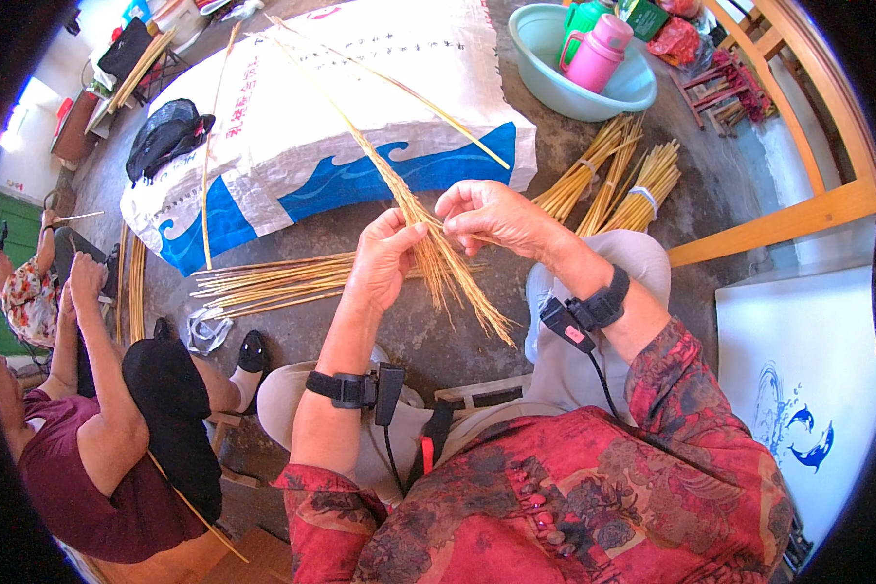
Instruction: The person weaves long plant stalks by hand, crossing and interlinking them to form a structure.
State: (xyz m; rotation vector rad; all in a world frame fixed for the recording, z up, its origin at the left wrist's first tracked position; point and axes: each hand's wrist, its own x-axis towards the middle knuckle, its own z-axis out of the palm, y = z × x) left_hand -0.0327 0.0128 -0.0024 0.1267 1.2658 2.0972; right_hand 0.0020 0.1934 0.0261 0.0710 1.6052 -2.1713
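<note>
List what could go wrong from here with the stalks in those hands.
1. The feathery heads splay loosely past the left hand, so strands may tangle.
2. The held stalks look thin and might snap if the right hand bends them sharply.
3. A black cable hangs below the right forearm strap and could snag.

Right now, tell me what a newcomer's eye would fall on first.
Probably the golden straw in the person's left hand, its feathery ends spreading at the middle of the picture. Next comes the big white sheet with blue waves, spread out beyond the hands. Then the pink jug in the pale blue basin, at upper right.
</note>
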